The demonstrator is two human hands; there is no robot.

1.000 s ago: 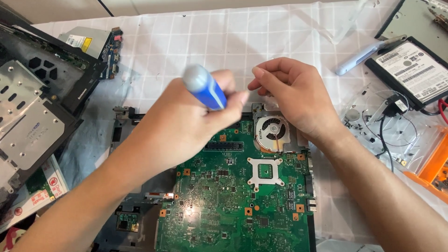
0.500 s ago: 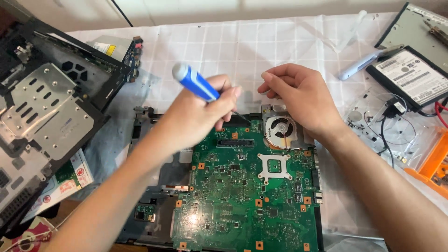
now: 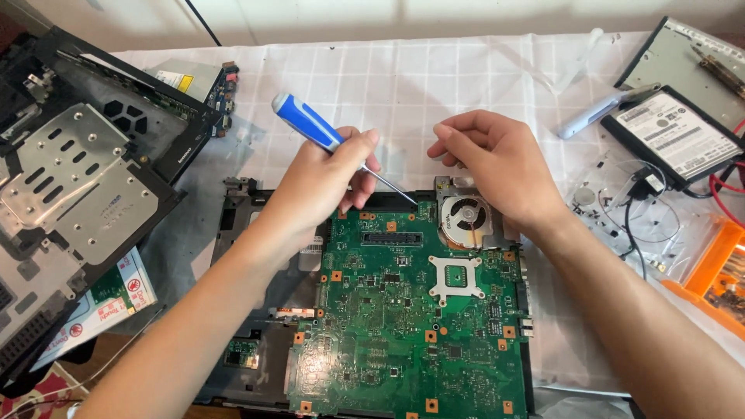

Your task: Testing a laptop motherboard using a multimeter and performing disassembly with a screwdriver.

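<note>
We see a white rectangular label on the flat black drive [image 3: 677, 138] at the right edge of the tabletop [image 3: 403, 77], and a second, smaller white-and-yellow label on the silver drive [image 3: 185, 77] at upper left. A printed leaflet [image 3: 101, 306] with red round marks and a green patch pokes out from under the black laptop shell [image 3: 77, 178] at lower left. An orange tray [image 3: 718, 268] sits at the far right, below a tangle of thin cables.

Our left hand [image 3: 318, 190] is wrapped around a blue-handled screwdriver [image 3: 310, 128] — handle tilted up and to the left, the thin shaft running down to the right, its tip at the top edge of the green motherboard [image 3: 411, 310], just left of the round cooling fan [image 3: 464, 219]. Our right hand [image 3: 497, 167] rests above the fan with fingers curled in and thumb and forefinger pinched close; whether anything lies between them we cannot tell.

Against half a second ago, the screwdriver shaft shows more plainly and the handle leans further left, while the right hand stays by the fan. The view has tipped slightly — the board sits a little lower in frame.
</note>
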